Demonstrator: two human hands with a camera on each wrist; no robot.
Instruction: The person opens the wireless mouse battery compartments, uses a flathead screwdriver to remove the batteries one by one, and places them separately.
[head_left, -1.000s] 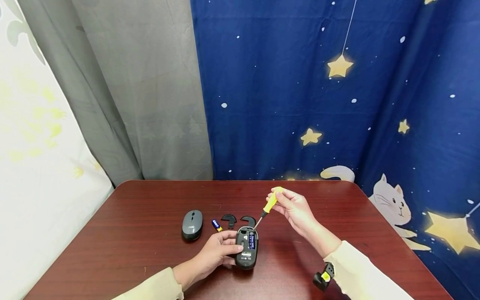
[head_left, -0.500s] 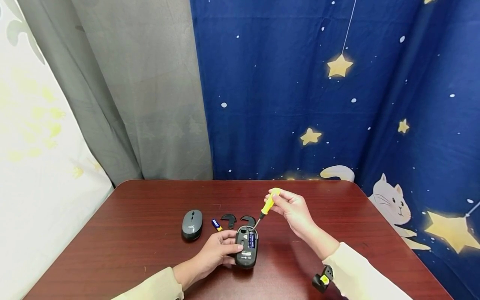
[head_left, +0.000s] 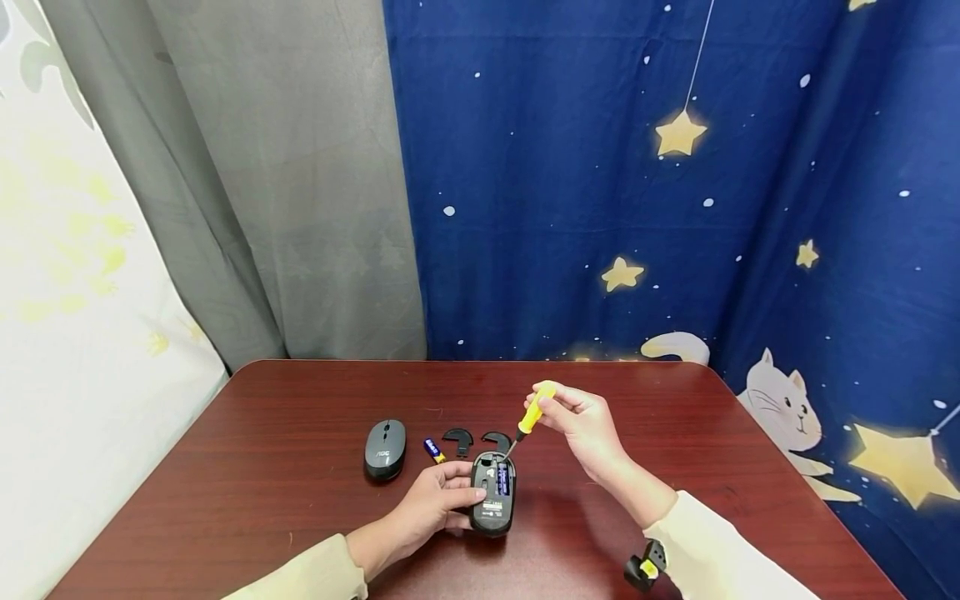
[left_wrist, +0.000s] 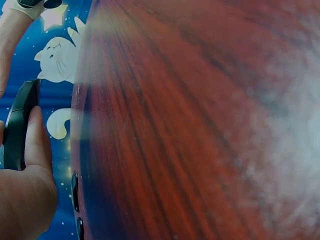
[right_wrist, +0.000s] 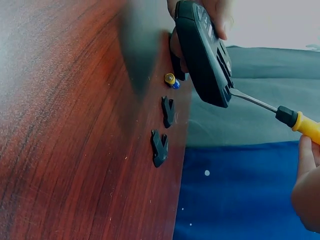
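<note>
My left hand [head_left: 438, 498] grips a black computer mouse [head_left: 491, 518] by its side, thumb on the upturned underside. A blue battery [head_left: 502, 479] sits in the mouse's uncovered compartment. My right hand [head_left: 585, 421] pinches the yellow handle of a screwdriver [head_left: 534, 410]. In the right wrist view, the screwdriver's flat metal tip meets the far end of the mouse [right_wrist: 202, 60], which is held above the table. The left wrist view catches the mouse [left_wrist: 20, 125] edge-on, with the thumb along it.
A second grey mouse [head_left: 385, 450] stands on the reddish-brown table [head_left: 300, 467] to the left. Behind my left hand lie a loose blue and yellow battery [head_left: 433, 450] and two black cover pieces, one on the left [head_left: 458, 439] and one on the right [head_left: 497, 439].
The screwdriver's handle has come down and slightly left with my right hand, its tip staying at the mouse's far end. My left hand and the mouse have barely moved.
</note>
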